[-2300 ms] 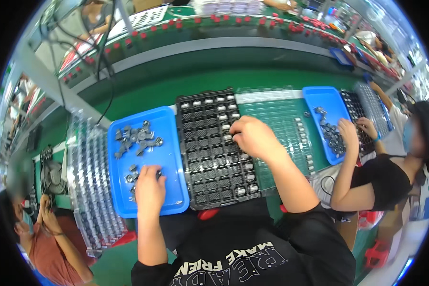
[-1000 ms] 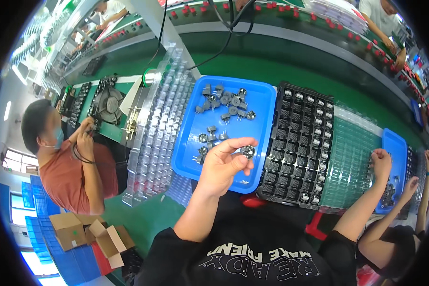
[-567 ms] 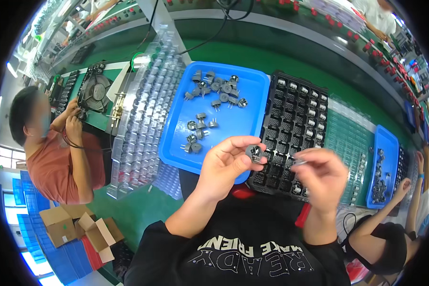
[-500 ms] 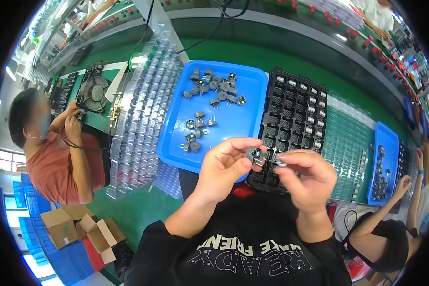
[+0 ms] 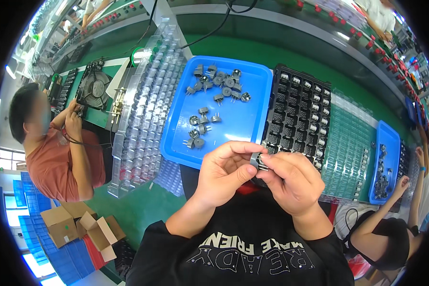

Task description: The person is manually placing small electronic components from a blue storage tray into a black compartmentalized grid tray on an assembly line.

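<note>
My left hand [image 5: 224, 174] grips a round grey component with metal pins [image 5: 255, 160] between thumb and fingers, its pins toward the right. My right hand [image 5: 295, 183] is closed in a pinch against the pin side, and its fingertips hide most of what they hold; half a second ago a small silvery part showed there. Both hands are over the near edge of a blue tray [image 5: 174, 151], in which several similar grey components [image 5: 228, 82] lie in loose groups. Right of it, a black compartment tray [image 5: 282, 114] holds small silvery cylinders [image 5: 314, 117] in some pockets.
Stacked clear blister trays [image 5: 145, 114] stand left of the blue tray. Further right are another clear tray [image 5: 343, 143] and a second blue tray [image 5: 392, 138]. One person [image 5: 57, 152] works at left, another [image 5: 381, 238] at right. Open cardboard boxes [image 5: 97, 233] sit lower left.
My right hand has moved left, bringing its fingertips against the grey component in my left hand. The component has turned, its face now more to the right. The view has shifted slightly.
</note>
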A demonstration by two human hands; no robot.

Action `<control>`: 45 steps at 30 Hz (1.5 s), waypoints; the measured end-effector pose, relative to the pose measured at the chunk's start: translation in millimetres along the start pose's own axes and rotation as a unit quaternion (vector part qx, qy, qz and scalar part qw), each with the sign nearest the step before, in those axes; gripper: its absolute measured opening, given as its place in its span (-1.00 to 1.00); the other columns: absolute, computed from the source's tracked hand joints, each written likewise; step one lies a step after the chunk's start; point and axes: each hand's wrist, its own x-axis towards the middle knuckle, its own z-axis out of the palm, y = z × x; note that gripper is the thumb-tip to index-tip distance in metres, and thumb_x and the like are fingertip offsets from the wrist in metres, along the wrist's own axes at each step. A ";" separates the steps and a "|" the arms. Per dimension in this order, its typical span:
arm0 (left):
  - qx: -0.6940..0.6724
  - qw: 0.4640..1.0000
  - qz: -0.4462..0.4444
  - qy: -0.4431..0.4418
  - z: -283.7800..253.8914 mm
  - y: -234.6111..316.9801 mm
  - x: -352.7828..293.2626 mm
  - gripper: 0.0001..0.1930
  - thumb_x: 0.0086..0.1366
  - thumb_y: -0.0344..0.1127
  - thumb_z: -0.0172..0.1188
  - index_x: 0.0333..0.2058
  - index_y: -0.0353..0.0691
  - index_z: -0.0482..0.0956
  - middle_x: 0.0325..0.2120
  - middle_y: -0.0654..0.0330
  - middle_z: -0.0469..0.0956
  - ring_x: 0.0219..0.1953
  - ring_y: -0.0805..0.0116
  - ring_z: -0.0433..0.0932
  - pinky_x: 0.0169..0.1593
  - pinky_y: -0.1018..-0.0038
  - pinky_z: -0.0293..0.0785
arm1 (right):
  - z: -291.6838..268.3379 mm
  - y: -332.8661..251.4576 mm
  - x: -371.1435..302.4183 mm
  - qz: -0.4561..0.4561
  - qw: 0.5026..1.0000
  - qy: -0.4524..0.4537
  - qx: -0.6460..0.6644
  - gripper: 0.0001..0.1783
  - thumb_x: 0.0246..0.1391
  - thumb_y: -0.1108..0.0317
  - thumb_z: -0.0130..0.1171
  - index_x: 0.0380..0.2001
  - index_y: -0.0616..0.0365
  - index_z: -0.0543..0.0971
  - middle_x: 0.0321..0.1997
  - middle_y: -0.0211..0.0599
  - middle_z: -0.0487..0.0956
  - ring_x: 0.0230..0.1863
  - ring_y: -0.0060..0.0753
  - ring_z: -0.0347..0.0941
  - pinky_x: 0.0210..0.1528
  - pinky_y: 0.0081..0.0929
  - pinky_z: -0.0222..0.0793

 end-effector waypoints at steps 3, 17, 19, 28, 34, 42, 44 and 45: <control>0.001 1.000 -0.002 0.003 -1.7 -2.0 -1.6 -0.64 0.34 -0.46 0.35 0.06 -0.43 0.53 0.05 -0.03 0.60 0.14 0.23 0.58 0.23 0.30 0.49 | 1.4 -0.3 -0.8 -0.001 1.000 -0.011 -0.016 -0.65 -0.12 0.48 0.54 -0.18 0.23 0.72 -0.29 -0.22 0.66 -0.38 -0.25 0.63 -0.37 -0.43 0.58; 0.676 0.709 0.057 0.192 -57.0 12.7 5.4 -0.59 0.12 -0.47 0.45 -0.02 -0.28 0.64 -0.06 0.04 0.63 -0.02 0.04 0.63 0.05 0.25 0.55 | -46.3 65.2 -18.4 0.215 0.968 -0.073 -0.106 -0.86 -0.02 0.53 0.40 -0.36 0.21 0.63 -0.34 -0.20 0.63 -0.25 -0.21 0.62 -0.18 -0.36 0.53; 0.749 0.621 0.066 0.222 -77.5 18.1 7.6 -0.63 0.13 -0.43 0.45 -0.05 -0.29 0.65 -0.07 0.01 0.63 -0.04 -0.04 0.62 0.04 0.20 0.54 | -65.9 87.6 -20.9 0.252 0.939 -0.088 -0.219 -0.87 -0.03 0.53 0.38 -0.39 0.20 0.60 -0.37 -0.17 0.59 -0.30 -0.09 0.58 -0.23 -0.28 0.50; 0.656 0.745 0.009 0.121 -64.1 -16.1 51.5 -0.73 0.20 -0.43 0.38 -0.10 -0.28 0.69 -0.08 -0.03 0.63 -0.17 0.04 0.66 -0.08 0.30 0.60 | -84.0 121.1 -28.4 0.227 0.919 -0.230 -0.226 -0.83 -0.03 0.48 0.35 -0.29 0.14 0.67 -0.27 -0.13 0.63 -0.11 0.02 0.59 -0.06 -0.13 0.52; 0.563 0.820 -0.040 0.094 -79.3 -17.8 54.7 -0.67 0.16 -0.67 0.27 -0.08 -0.31 0.66 -0.15 0.13 0.63 -0.24 0.40 0.61 -0.10 0.49 0.57 | -190.9 171.7 -55.0 0.447 0.788 0.048 -0.419 -0.65 -0.02 0.34 0.46 -0.14 0.22 0.69 -0.22 -0.07 0.74 -0.22 0.00 0.67 -0.07 -0.18 0.56; 0.370 0.912 -0.004 0.177 -113.7 -19.3 48.0 -0.61 0.28 -0.64 0.18 0.09 -0.30 0.59 -0.08 0.14 0.60 -0.14 0.46 0.59 -0.06 0.54 0.52 | -243.8 236.0 -112.7 0.536 0.733 0.035 -0.418 -0.71 -0.04 0.25 0.48 -0.28 0.15 0.67 -0.23 0.00 0.72 -0.12 0.12 0.66 -0.02 -0.05 0.56; 0.355 0.917 0.006 0.184 -112.6 -24.1 50.3 -0.63 0.41 -0.54 0.10 0.18 -0.30 0.54 0.01 0.12 0.58 0.09 0.34 0.54 0.02 0.39 0.61 | -258.6 244.7 -127.8 0.527 0.745 0.033 -0.408 -0.69 -0.05 0.24 0.45 -0.28 0.19 0.64 -0.29 -0.04 0.71 -0.19 0.02 0.66 -0.10 -0.12 0.55; 0.351 0.918 0.015 0.185 -112.8 -28.1 54.8 -0.67 0.48 -0.47 0.07 0.17 -0.30 0.54 -0.01 0.10 0.59 0.07 0.34 0.56 -0.06 0.34 0.68 | -266.6 244.1 -135.1 0.500 0.776 0.029 -0.383 -0.66 -0.07 0.22 0.48 -0.31 0.20 0.62 -0.34 -0.09 0.69 -0.27 -0.06 0.63 -0.15 -0.16 0.54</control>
